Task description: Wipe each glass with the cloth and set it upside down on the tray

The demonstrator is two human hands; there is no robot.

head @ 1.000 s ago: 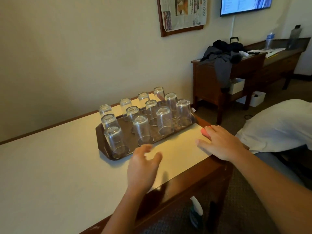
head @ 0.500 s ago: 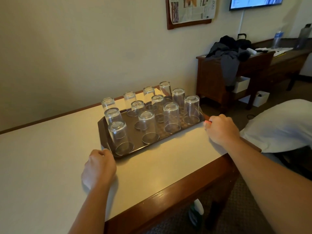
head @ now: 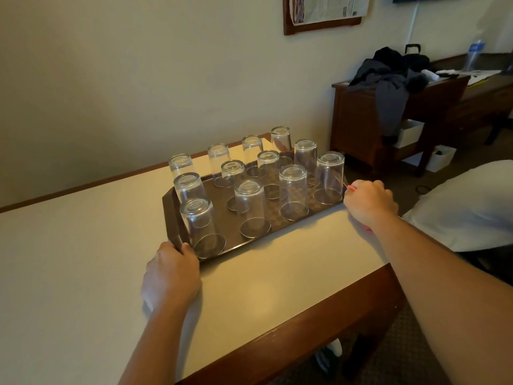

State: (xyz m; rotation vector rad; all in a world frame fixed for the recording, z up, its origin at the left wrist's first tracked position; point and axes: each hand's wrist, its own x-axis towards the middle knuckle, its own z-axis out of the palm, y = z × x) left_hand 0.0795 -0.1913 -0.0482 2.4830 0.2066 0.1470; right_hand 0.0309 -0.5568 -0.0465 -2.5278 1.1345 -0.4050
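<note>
A dark brown tray (head: pixel 170 218) sits on the white-topped table (head: pixel 69 273). Several clear glasses stand upside down on it in rows, the nearest glass (head: pixel 201 227) at its front left corner. My left hand (head: pixel 170 276) grips the tray's near left corner, thumb over the rim. My right hand (head: pixel 370 202) is closed at the tray's right end, with a bit of pink cloth (head: pixel 352 188) showing at the knuckles and under the wrist. Whether the right fingers also hold the tray rim is hidden.
The table's wooden edge (head: pixel 305 329) runs close in front of me. A white pillow (head: pixel 466 207) lies to the right. A dark wooden desk (head: pixel 361 120) with clothes heaped on it stands behind. A wall runs along the table's far side.
My left hand moved left from the middle of the table and took hold of the tray's near left corner. My right hand closed into a fist at the tray's right end.
</note>
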